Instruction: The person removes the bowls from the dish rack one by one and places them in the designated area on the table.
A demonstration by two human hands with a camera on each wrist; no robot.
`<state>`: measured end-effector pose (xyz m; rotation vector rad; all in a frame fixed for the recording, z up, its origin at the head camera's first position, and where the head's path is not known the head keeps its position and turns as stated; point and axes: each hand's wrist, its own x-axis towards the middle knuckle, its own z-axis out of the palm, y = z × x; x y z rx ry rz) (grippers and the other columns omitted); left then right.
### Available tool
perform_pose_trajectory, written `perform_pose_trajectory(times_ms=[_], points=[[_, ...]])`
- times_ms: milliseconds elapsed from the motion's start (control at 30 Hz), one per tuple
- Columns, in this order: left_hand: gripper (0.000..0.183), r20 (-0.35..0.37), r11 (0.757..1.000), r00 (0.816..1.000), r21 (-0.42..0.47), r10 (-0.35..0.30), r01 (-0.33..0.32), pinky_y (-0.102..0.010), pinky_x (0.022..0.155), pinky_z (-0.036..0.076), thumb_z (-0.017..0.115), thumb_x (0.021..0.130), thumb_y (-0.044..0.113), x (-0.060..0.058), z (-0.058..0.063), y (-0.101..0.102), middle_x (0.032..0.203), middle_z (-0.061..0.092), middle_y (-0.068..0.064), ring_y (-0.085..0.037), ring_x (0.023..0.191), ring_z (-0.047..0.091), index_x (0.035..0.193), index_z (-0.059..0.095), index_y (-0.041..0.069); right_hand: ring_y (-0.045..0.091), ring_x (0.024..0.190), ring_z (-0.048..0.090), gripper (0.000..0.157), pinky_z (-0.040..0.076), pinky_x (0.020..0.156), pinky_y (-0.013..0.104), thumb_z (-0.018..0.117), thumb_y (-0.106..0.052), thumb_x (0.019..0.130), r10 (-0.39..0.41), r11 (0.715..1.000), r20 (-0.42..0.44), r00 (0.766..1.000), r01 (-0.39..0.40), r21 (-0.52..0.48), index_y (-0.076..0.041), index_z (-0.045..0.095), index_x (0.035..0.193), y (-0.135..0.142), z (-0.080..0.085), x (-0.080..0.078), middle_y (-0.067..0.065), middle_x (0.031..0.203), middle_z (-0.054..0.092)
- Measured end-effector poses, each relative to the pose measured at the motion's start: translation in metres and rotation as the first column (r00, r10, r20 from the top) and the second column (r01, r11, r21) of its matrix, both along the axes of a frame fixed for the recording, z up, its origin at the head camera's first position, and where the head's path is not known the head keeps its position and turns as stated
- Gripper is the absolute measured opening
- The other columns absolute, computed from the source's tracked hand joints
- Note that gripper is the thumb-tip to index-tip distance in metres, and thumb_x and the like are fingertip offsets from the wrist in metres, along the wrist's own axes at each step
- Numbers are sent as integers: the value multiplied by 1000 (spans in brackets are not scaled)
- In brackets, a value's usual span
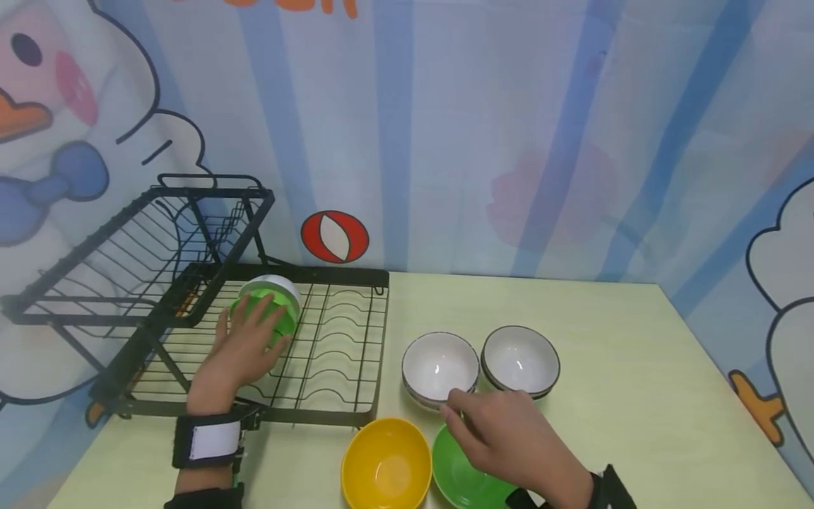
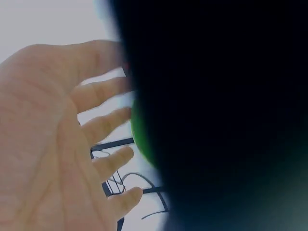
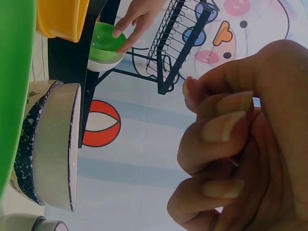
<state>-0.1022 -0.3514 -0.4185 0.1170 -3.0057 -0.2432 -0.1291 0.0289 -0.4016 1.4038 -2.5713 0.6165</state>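
My left hand [image 1: 238, 357] touches a green bowl [image 1: 291, 311] in the black dish rack [image 1: 346, 417], its fingers extended and spread over the bowl. A white rim [image 1: 280, 281] shows behind the green one. The left wrist view is largely blocked by something dark; the fingers [image 2: 103, 127] look fairly straight beside a sliver of green bowl [image 2: 141, 130]. My right hand [image 1: 509, 435] hovers over another green bowl [image 1: 467, 481] at the front, near the white bowls. Its fingers [image 3: 211, 127] are loosely curled and hold nothing.
A yellow bowl [image 1: 386, 463] stands left of the front green bowl. Behind them are two stacks of white bowls, a left stack [image 1: 440, 364] and a right stack [image 1: 521, 357]. The rack's raised upper tier [image 1: 136, 247] is on the left. A printed cloth [image 1: 445, 141] hangs behind the table.
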Motion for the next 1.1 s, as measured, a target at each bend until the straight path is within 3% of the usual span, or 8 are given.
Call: perform_pose_trajectory(times_ms=[500,733,900,1100], points=[[51,-30,998,1000,-65,2,-4,-73,103,12,58,88,10,1,0,0,142,31,-24,-52,128,15,137,42,5,1,39,26,29,18,40,17,56,-27,91,-28,999,11,1000,28,27,-24,44,65,7,6,-1,-15,48,21],[59,-91,992,996,-128,-24,12,-71,97,30,62,79,-5,-4,-5,-4,140,35,-24,-52,125,20,134,47,6,1,39,25,29,17,41,17,56,-25,91,-27,1000,1,1000,27,-4,-24,44,65,10,7,-5,-15,47,21],[59,-63,988,998,-152,-12,3,-73,96,29,62,77,-7,-3,-7,-5,138,36,-26,-55,124,20,134,48,6,0,39,25,31,17,41,17,56,-25,91,-15,1000,-20,1000,15,-22,-25,42,64,12,5,-4,-16,48,20],[62,-5,989,1000,-148,-3,3,-74,90,34,62,77,-6,1,2,-4,138,34,-27,-57,120,23,135,45,7,1,40,23,31,16,41,17,56,-24,90,-10,999,-69,998,6,-47,-24,40,64,14,5,-5,-16,49,19]])
